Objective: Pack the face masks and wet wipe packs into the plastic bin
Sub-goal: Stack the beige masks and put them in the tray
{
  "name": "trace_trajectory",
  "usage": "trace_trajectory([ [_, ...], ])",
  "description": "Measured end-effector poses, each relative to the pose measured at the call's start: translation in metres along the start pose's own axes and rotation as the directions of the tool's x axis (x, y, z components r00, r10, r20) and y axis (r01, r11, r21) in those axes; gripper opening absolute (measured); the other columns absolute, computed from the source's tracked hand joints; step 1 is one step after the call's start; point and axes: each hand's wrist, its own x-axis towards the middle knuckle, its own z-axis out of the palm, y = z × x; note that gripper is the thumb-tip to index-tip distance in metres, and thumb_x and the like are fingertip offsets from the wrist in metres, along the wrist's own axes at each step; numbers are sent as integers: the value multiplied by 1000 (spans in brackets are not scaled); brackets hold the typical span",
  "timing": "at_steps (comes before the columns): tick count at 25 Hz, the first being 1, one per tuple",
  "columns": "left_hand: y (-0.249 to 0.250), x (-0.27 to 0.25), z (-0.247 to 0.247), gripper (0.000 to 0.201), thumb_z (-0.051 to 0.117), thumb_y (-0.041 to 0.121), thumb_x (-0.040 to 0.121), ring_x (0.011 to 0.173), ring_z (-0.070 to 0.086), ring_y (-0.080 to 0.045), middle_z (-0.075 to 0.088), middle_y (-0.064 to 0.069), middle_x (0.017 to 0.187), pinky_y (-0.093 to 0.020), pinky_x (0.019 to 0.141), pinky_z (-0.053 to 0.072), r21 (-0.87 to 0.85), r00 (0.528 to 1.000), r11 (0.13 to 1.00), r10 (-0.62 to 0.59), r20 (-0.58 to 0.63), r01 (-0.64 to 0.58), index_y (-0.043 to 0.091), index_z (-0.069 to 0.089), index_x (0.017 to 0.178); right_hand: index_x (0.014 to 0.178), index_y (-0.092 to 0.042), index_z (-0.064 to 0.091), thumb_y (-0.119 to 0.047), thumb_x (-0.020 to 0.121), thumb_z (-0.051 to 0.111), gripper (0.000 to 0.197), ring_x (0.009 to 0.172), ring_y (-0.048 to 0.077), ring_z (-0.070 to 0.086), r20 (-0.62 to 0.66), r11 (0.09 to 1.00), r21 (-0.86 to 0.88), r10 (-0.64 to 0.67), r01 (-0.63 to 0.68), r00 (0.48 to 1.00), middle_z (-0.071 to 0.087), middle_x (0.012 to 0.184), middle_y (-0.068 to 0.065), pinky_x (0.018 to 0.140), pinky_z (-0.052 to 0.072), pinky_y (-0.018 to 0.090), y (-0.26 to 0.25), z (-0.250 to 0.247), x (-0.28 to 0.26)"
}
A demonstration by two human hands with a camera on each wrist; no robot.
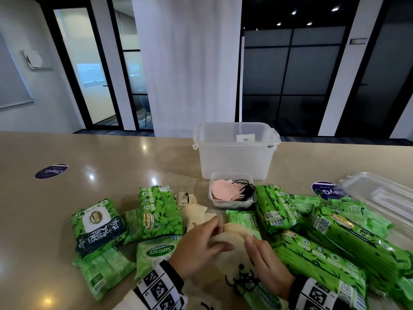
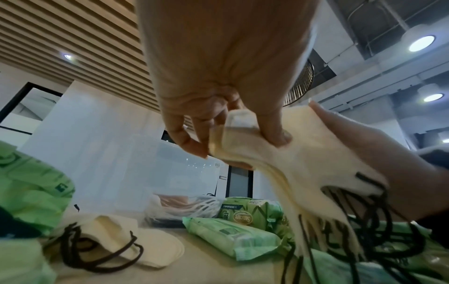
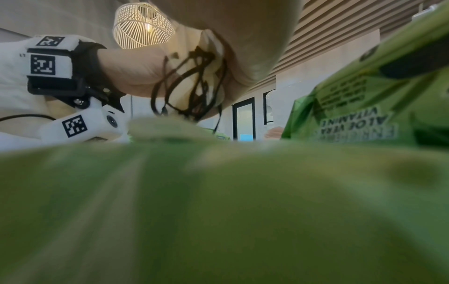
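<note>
Your left hand (image 1: 196,247) pinches a stack of cream face masks (image 1: 230,239), fingers and thumb curled over its folded edge. Only the left wrist view shows this closely: the thumb and fingers (image 2: 272,132) clamp the fold, and the masks' black ear loops (image 2: 364,221) dangle below. Your right hand (image 1: 266,262) lies against the same stack from 3 o'clock with fingers fairly straight; how firmly it grips, you cannot tell. The right wrist view is mostly blurred green, a wet wipe pack (image 3: 218,211) close under the camera. The clear plastic bin (image 1: 237,151) stands at 12 o'clock, beyond a small tub (image 1: 232,191) of pink masks. More wet wipe packs (image 1: 159,211) lie around your hands.
</note>
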Motion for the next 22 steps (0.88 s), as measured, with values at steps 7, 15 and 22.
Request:
trace_trajectory([
  [7, 3, 1, -1, 49, 53, 67, 82, 82, 55, 6, 61, 19, 88, -20, 71, 43, 117, 1000, 993, 10, 24, -12, 37, 47, 120, 127, -31, 51, -46, 95, 49, 35, 86, 7, 67, 162, 989, -72, -116, 129, 980, 71, 99, -10, 76, 54, 30, 24, 2, 5],
  [15, -5, -10, -12, 28, 37, 46, 99, 91, 56, 1, 56, 17, 99, -19, 75, 44, -95, 992, 991, -80, 96, 89, 29, 50, 117, 103, -20, 68, -40, 92, 57, 25, 73, -11, 62, 35, 964, -241, -107, 112, 994, 68, 83, -19, 65, 43, 6, 47, 6, 13],
  [22, -17, -31, -30, 50, 79, 33, 76, 91, 62, -11, 59, 10, 107, -25, 71, 51, 211, 865, 934, -348, 362, 288, 22, 51, 116, 104, -10, 65, -63, 92, 31, 64, 74, -5, 58, -140, 946, -302, -168, 120, 976, 67, 83, -10, 64, 34, -5, 47, 3, 14],
])
